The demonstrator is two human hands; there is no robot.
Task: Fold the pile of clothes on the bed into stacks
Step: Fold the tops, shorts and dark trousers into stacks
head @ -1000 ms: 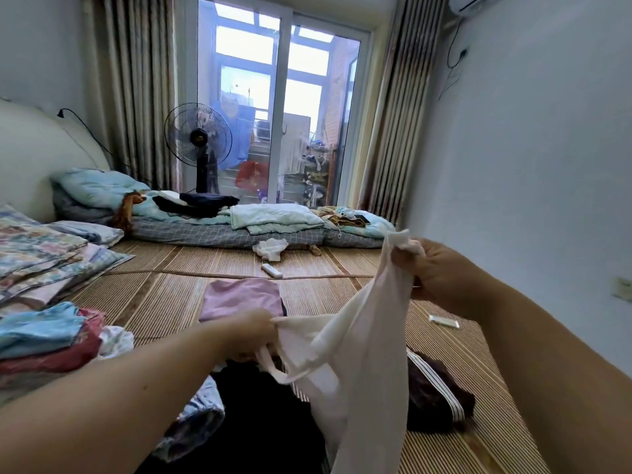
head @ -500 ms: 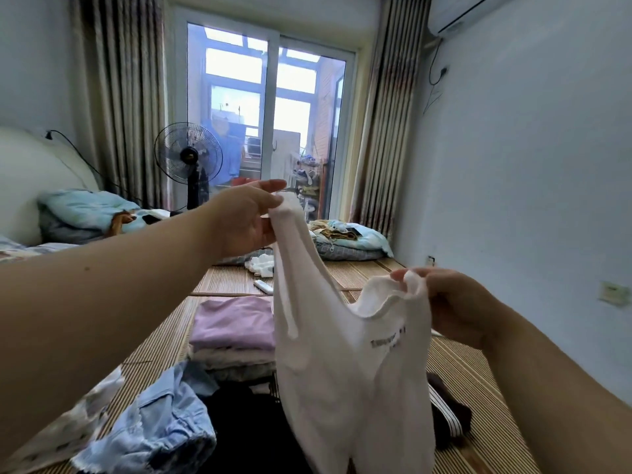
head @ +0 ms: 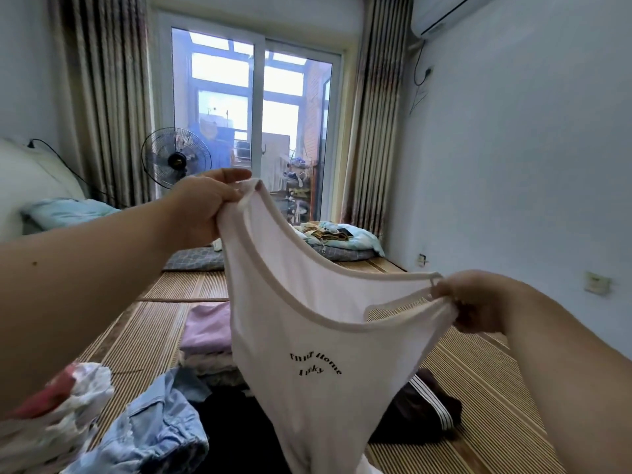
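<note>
Head view: thin white tank top (head: 307,336) with piped edges, held up over the woven slatted bed mat (head: 478,388). Left hand (head: 201,206) pinches the higher strap and right hand (head: 475,302) grips the lower one, well apart. Arched black chest lettering is partly illegible. Hem is cut off by the frame edge. Crumpled denim (head: 154,429) lies below.

white tank top (head: 318,336), straps pinched by left hand (head: 201,206), right hand (head: 478,302)
</note>
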